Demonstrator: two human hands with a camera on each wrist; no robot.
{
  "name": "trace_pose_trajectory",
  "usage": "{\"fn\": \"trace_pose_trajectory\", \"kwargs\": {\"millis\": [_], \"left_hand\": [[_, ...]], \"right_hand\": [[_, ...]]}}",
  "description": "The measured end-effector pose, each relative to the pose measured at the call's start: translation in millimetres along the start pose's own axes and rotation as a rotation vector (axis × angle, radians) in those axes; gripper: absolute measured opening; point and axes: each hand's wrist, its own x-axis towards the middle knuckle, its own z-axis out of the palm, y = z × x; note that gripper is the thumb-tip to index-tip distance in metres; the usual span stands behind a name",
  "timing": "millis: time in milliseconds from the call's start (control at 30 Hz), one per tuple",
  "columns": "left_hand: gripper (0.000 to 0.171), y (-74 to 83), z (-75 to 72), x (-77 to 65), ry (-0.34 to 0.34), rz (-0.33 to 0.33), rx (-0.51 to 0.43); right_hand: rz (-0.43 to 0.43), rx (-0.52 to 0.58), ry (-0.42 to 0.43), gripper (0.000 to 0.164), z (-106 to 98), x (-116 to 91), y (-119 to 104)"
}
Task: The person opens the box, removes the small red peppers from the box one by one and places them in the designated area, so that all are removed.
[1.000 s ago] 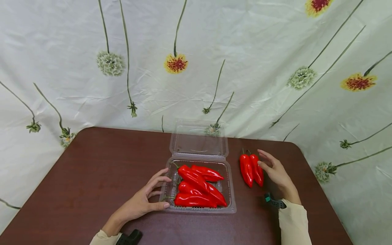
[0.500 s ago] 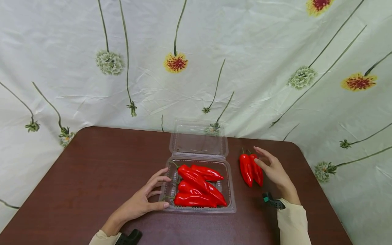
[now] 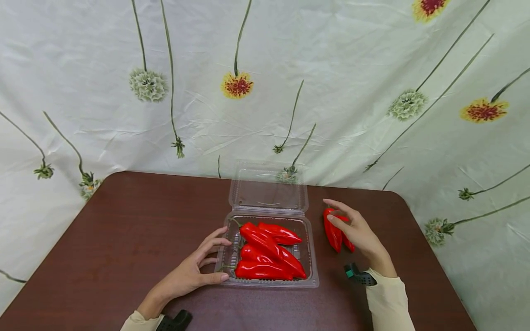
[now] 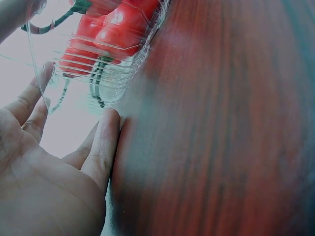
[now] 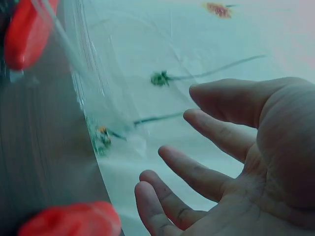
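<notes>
A clear plastic clamshell box stands on the table with its lid raised behind it. Several glossy red peppers with green stems lie crosswise inside. My left hand rests at the box's left side, fingers spread along the rim and thumb near the front corner; its palm and thumb show beside the ribbed wall. Right of the box, two more red peppers lie side by side. My right hand reaches over them with loosely bent fingers, covering part of the right pepper, fingertips near the left pepper's top.
The dark brown table has rounded far corners. A pale flower-printed cloth hangs right behind its far edge and along the right side. Both wrists carry dark straps, such as the one on the right wrist.
My right hand has moved left, from beside the two loose peppers to over them. The left hand, the box and the peppers have stayed in place.
</notes>
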Motion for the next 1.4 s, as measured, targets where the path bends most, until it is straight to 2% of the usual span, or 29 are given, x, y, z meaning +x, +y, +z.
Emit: {"fn": "trace_pose_trajectory", "kwargs": {"millis": [133, 300, 467, 633, 1133, 1400], "left_hand": [[0.062, 0.0, -0.1, -0.2, 0.001, -0.001, -0.001], [0.062, -0.5, -0.1, -0.4, 0.002, -0.002, 0.001], [0.062, -0.8, 0.4, 0.0, 0.003, -0.001, 0.004], [0.062, -0.7, 0.7, 0.6, 0.000, 0.000, 0.004], [0.063, 1.3, 0.5, 0.5, 0.007, -0.011, 0.001], [0.062, 0.6, 1.0, 0.7, 0.007, -0.010, -0.007]], "right_hand": [[-0.057, 0.037, -0.043, 0.045, 9.9, 0.2, -8.4], [-0.108, 0.127, -0.157, 0.044, 24.9, -0.9, -21.5], [-0.116, 0.255, -0.275, 0.044, 41.8, -3.9, -35.2], [-0.140, 0.299, -0.366, 0.045, 58.0, -7.1, -45.6], [-0.227, 0.276, -0.559, 0.040, 97.2, -12.4, -58.4], [-0.273, 0.121, -0.570, 0.040, 102.5, -19.9, -65.5]]}}
